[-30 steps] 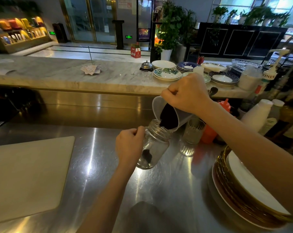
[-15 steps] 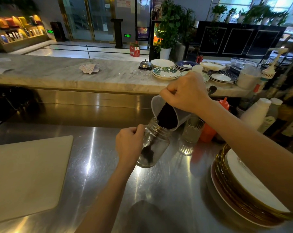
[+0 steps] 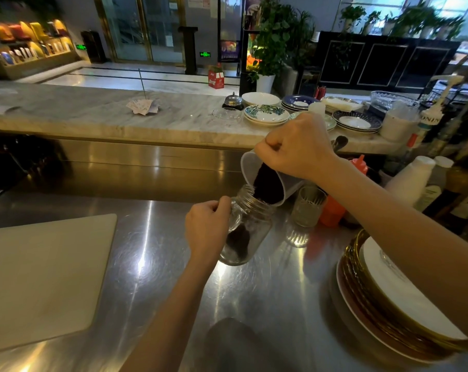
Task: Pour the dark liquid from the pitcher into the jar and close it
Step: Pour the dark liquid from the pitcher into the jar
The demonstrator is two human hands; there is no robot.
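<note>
Jar (image 3: 250,229): clear glass, tilted, open mouth up and to the right, above the steel counter (image 3: 267,296); its base looks lifted, though glare makes that uncertain. Left hand (image 3: 207,229) closed around its left side, hiding part of the wall. Dark liquid (image 3: 238,242) pooled low inside.
Pitcher (image 3: 265,181): white, tipped steeply, lip over the jar mouth, dark contents at the spout. Right hand (image 3: 297,146) fisted on its upper side; the handle is hidden.
Glass (image 3: 306,208): just right of the pitcher.
Plates (image 3: 394,312): stack at right, partly covered by the right forearm.
</note>
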